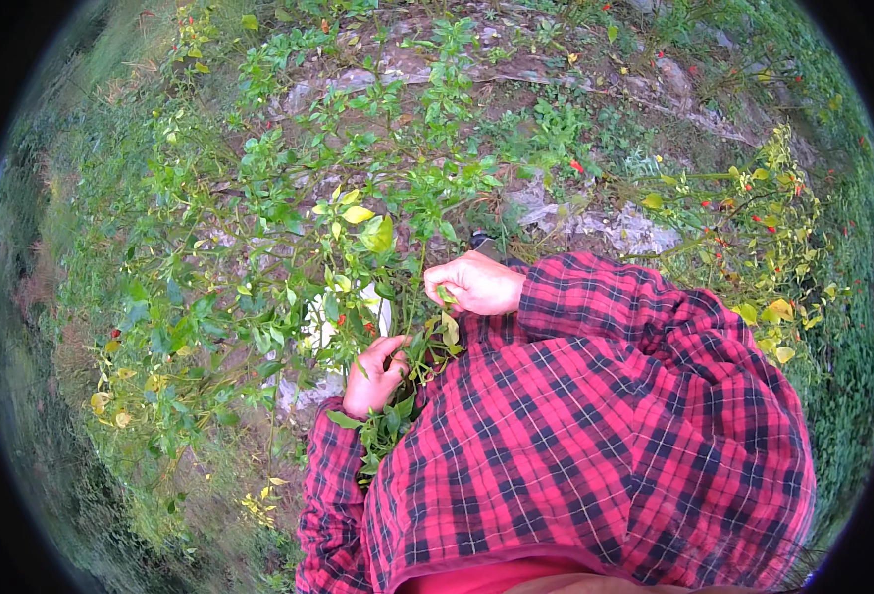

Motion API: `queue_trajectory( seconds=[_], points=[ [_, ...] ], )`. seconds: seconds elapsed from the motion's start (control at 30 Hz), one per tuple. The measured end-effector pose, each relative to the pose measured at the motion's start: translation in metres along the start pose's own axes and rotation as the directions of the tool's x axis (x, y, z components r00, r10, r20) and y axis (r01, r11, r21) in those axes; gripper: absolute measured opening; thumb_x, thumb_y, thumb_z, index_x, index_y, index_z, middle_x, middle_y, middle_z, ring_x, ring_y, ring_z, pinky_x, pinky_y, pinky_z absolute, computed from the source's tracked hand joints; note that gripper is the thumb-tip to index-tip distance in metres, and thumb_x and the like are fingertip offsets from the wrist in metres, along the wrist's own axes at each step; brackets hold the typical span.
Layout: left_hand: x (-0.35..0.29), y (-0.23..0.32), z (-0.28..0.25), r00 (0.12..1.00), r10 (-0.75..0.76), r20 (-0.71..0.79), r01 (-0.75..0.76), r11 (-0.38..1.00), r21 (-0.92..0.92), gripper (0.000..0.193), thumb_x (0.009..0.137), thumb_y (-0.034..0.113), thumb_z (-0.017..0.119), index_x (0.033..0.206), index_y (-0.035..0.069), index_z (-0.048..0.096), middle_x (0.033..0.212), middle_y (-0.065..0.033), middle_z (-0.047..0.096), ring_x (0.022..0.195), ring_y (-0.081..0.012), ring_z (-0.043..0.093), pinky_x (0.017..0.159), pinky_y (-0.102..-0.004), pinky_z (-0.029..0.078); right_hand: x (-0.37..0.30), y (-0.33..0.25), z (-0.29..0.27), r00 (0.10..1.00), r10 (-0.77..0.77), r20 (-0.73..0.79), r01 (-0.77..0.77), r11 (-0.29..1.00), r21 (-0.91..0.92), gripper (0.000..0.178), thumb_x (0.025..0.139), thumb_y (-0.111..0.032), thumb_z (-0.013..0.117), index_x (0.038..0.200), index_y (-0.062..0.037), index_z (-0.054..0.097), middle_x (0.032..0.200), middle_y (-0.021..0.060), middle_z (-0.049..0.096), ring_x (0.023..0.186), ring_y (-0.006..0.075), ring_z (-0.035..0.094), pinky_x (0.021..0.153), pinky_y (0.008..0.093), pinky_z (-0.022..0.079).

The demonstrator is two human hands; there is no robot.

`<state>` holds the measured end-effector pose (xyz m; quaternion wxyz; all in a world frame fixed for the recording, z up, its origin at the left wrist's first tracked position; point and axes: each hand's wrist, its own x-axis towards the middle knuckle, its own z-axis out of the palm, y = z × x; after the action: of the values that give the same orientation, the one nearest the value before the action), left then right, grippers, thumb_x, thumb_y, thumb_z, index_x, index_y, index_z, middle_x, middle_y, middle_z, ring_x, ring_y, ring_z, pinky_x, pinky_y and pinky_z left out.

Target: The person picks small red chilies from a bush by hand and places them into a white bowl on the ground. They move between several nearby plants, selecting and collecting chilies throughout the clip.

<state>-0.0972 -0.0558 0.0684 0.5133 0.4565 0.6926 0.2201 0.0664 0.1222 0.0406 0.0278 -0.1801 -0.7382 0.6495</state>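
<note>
A green pepper bush (288, 247) with small red fruits fills the left and middle of the head view. My left hand (375, 374) reaches into its lower leaves, fingers curled around a leafy stem. My right hand (474, 282) is closed on a small green piece at a twig's tip, just above and to the right of the left hand. Both arms wear red and black checked sleeves (595, 416). What lies under the fingers is hidden by leaves.
A white container (318, 322) shows through the leaves under the bush. A second bush (754, 228) with red fruits and yellowing leaves stands at the right. Grey stones (625, 230) and bare earth lie behind, with grass around.
</note>
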Motion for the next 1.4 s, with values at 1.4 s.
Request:
queue_trajectory(
  seconds=[1.4],
  points=[
    [0.029,0.135,-0.049,0.852,0.52,0.067,-0.408,0.577,0.708,0.035,0.071,0.003,0.055,0.106,0.005,0.053,0.097,-0.0111,0.054,0.089,-0.0269,0.054,0.072,-0.0332,0.047,0.034,0.091,-0.016,0.89,0.121,-0.44,0.215,0.739,0.638,0.034,0.091,-0.03,0.041,0.119,-0.01,0.046,0.065,-0.0059,0.042,0.048,0.0012,0.032,0.042,0.0149,0.024]
  ],
)
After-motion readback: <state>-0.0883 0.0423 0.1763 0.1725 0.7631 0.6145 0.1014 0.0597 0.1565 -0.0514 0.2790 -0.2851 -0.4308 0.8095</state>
